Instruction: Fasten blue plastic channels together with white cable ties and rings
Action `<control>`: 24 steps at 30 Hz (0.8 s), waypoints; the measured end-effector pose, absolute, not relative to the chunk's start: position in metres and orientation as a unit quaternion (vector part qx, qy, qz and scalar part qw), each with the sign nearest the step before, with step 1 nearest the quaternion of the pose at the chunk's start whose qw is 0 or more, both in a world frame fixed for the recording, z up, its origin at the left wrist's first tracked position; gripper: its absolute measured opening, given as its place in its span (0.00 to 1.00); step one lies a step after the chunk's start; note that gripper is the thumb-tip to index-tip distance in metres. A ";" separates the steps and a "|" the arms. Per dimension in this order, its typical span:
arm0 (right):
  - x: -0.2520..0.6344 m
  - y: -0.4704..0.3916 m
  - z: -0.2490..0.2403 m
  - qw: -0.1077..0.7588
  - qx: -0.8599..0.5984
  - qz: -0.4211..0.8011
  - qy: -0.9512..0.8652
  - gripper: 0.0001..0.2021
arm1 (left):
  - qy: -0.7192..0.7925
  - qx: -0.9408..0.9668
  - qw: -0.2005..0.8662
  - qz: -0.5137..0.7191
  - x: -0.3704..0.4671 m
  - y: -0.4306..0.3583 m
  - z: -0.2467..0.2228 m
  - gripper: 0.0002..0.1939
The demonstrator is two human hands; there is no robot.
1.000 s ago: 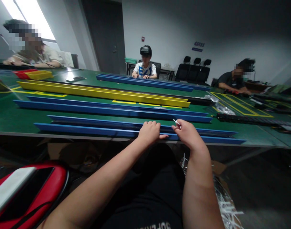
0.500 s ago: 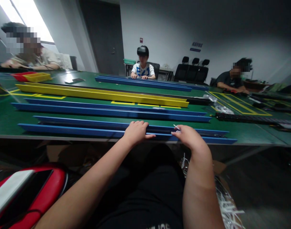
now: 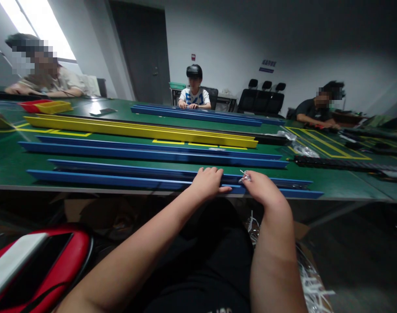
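A long blue channel (image 3: 104, 177) lies along the near edge of the table. My left hand (image 3: 207, 182) is wrapped over it, fingers across the trough and thumb along the near wall. Just to the right, my right hand (image 3: 260, 186) pinches a small crumpled white strip (image 3: 245, 176) above the same channel. Its far fingers are hidden behind the thumb and wrist. A second blue channel (image 3: 153, 152) lies parallel behind, and beyond that a yellow channel (image 3: 136, 129).
Further back are more blue channels (image 3: 198, 116), a yellow tray (image 3: 53, 106) and a red tray (image 3: 27, 105). Clear plastic wrap (image 3: 304, 149) and a dark slatted strip (image 3: 335, 163) lie at right. Several people sit around the table. A red stool (image 3: 83, 243) stands lower left; white strips (image 3: 311, 282) lie lower right.
My left hand has slid right along the blue channel, closer to my right hand. My right hand has shifted slightly right, still pinching the white strip. The channels have stayed put.
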State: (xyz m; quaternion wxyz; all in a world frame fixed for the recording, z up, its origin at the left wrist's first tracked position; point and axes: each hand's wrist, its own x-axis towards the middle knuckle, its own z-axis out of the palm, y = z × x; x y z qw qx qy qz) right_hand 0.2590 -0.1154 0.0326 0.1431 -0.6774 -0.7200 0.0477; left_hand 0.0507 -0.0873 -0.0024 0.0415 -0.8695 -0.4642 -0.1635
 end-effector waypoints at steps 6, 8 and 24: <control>0.248 -0.112 0.031 0.142 -0.675 0.042 -0.723 0.11 | -0.457 -0.874 0.034 -0.159 0.085 -0.084 -0.007 0.36; 0.248 -0.110 0.031 0.145 -0.677 0.030 -0.721 0.11 | -0.459 -0.872 0.045 -0.162 0.085 -0.083 -0.008 0.36; 0.228 -0.107 0.028 0.343 -0.617 0.158 -0.691 0.09 | -0.488 -0.863 0.062 -0.113 -0.030 -0.081 -0.004 0.37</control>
